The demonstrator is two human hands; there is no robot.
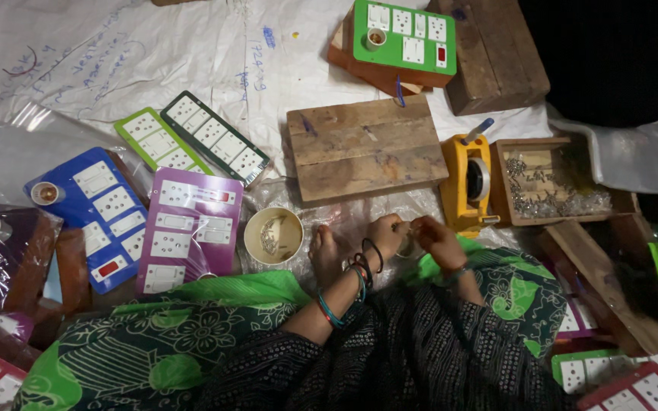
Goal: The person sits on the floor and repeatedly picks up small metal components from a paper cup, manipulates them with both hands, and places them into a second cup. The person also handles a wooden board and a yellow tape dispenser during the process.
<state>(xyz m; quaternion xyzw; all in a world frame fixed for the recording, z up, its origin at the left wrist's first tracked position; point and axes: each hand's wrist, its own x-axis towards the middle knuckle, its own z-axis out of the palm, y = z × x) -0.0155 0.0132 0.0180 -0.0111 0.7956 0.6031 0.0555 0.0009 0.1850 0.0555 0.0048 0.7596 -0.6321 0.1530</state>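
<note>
The person sits on the floor with both hands drawn together just in front of the lap, over crinkled clear plastic wrap (344, 217) that lies below a bare wooden block (365, 147). The left hand (384, 232), bangled at the wrist, and the right hand (437, 237) meet around a small pale part (406, 245); the fingers of both hands are curled close on it, though the part is too small and too covered to tell what it is or how firmly it is pinched. It looks light and hard, most likely a little fitting that would slip from a loose hold, so a fingertip pinch on its edges seems the sound way to take it. Just left of the left hand stands a round cream bowl (273, 236) with small metal pieces in it, probably screws, loose and easy to scatter. To the right a yellow tape dispenser (466, 183) stands beside a wooden tray (550, 183) of more small metal pieces. A purple switch plate (188, 228) lies flat by the bowl; it looks thin, stiff and light, best lifted by its long edges.
</note>
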